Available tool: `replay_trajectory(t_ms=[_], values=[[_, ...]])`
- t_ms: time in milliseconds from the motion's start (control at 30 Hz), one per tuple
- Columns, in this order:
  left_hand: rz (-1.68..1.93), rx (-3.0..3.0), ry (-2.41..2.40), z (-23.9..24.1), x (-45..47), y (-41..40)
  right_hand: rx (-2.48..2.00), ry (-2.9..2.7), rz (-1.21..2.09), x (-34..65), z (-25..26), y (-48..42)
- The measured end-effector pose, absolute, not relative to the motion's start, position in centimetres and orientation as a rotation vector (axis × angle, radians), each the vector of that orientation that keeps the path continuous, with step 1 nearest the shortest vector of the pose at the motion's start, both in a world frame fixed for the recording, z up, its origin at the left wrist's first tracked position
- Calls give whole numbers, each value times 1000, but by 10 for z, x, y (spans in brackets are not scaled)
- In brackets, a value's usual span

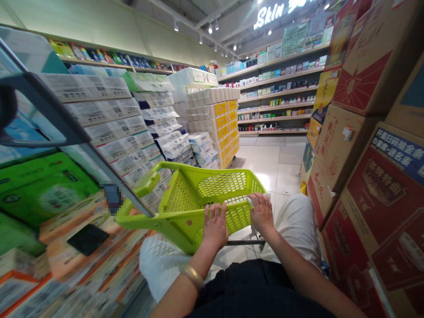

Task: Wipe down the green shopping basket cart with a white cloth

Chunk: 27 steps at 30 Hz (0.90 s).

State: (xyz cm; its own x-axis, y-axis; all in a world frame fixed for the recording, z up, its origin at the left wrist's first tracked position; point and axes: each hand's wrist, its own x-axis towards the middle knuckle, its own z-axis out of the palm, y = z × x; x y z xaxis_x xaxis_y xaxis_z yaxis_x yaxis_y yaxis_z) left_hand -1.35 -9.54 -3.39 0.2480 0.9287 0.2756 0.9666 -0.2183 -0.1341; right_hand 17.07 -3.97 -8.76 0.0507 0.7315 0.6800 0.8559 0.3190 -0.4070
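Note:
A lime-green plastic shopping cart (180, 221) with perforated walls stands sideways before me, its basket empty. My left hand (216, 226) rests on the near side, fingertips at the rim, and appears to hold it. A gold-coloured bangle (192, 276) circles that wrist. Farther right along the same rim, my right hand (261, 214) is closed over a white cloth or wipe (251, 201) that shows at its fingertips. The cart's grey metal post (115, 176) slants up to a dark handle (49, 110) at the left.
Packs of tissue paper (115, 119) are stacked on the left, above orange boxes (76, 225) carrying a dark flat object (88, 239). Cardboard cartons (354, 145) rise close on my right. Shelves of small products (278, 90) line the back beyond a tiled floor (258, 154).

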Motion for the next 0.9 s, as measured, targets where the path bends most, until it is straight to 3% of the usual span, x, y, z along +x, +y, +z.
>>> replay_trajectory(t_ms=[300, 733, 900], values=[[-236, -2217, -1762, -38, -12, -93, -1263, -1891, -133, 108, -75, -60], [-213, -2222, -1761, -34, -11, -97, -1500, -1599, -129, 152, -86, -43], [-218, -2203, -1766, -34, -10, -96, -1267, -1864, -95, 115, -75, -59]])
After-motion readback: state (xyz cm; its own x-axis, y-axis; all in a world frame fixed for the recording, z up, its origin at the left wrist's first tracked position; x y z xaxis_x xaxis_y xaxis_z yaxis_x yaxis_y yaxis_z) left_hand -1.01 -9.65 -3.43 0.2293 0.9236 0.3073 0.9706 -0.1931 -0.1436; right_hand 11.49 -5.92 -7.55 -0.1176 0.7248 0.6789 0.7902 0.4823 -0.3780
